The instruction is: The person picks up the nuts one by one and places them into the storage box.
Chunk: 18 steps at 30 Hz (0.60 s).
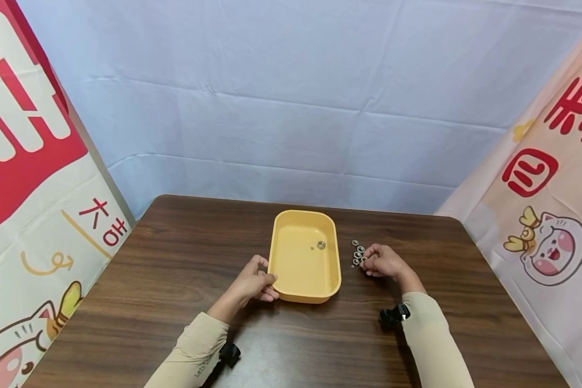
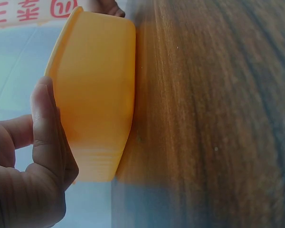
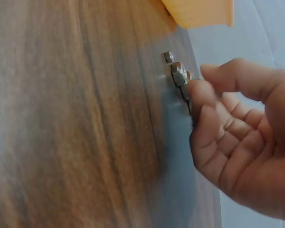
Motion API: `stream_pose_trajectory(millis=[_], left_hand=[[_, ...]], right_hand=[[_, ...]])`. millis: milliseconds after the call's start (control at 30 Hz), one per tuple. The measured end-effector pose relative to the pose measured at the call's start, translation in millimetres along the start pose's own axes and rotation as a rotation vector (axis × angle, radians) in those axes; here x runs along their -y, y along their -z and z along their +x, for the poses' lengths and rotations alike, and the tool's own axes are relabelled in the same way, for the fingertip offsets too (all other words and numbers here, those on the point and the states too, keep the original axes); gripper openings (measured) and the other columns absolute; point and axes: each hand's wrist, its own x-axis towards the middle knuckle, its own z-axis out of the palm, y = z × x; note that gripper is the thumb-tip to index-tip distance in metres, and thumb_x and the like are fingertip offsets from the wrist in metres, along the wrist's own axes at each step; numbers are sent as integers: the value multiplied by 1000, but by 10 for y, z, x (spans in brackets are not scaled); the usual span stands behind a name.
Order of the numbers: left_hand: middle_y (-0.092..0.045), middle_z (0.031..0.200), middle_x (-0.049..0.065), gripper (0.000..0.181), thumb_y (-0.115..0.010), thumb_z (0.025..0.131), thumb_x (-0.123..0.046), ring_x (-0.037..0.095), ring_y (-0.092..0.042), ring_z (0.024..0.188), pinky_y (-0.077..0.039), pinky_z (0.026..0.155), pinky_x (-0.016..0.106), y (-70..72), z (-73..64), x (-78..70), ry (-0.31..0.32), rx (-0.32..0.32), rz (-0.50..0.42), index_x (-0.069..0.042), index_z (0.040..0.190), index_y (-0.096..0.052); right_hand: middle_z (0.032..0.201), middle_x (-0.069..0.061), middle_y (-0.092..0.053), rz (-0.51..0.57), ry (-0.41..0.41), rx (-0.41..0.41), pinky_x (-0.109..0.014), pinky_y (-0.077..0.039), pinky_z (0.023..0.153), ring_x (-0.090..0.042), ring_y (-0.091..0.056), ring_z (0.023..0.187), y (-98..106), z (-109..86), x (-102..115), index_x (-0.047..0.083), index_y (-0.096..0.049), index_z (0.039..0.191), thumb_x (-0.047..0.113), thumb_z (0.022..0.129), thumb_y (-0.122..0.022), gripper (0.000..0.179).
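Observation:
A yellow rectangular tray stands on the table, its long sides running away from me. My left hand holds the tray's near left corner, thumb over the rim and fingers along the outer wall. Inside the tray lie a larger hex nut and a tiny nut. To the right of the tray is a small group of metal hex nuts of different sizes. My right hand is at their right side, thumb and forefinger pinching a nut; its fingers partly hide the group in the right wrist view.
The dark wood-grain table carries the tray and nuts. A pale cloth hangs behind its far edge, with printed banners at both sides. Each wrist wears a black camera.

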Motion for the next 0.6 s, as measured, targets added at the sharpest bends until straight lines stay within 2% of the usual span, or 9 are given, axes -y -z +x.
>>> stream_pose_trajectory(millis=[200,600], left_hand=[[-54,74,18,32,-53,88,2,22,-63,52,-53,43,27,0,-3,0,-5,0,-7,0,108,-29],[-54,75,18,32,-53,88,1,21,-63,52,-53,44,26,8,10,28,5,1,-14,-1,108,-28]], right_hand=[[74,-9,-55,58,58,20,-31,-49,53,-19,-54,63,-4,-17,-11,-8,-45,102,-4,82,-58,25],[77,-10,-57,74,45,13,-31,-49,54,-20,-55,64,-15,-72,7,-10,-43,106,-6,83,-57,27]])
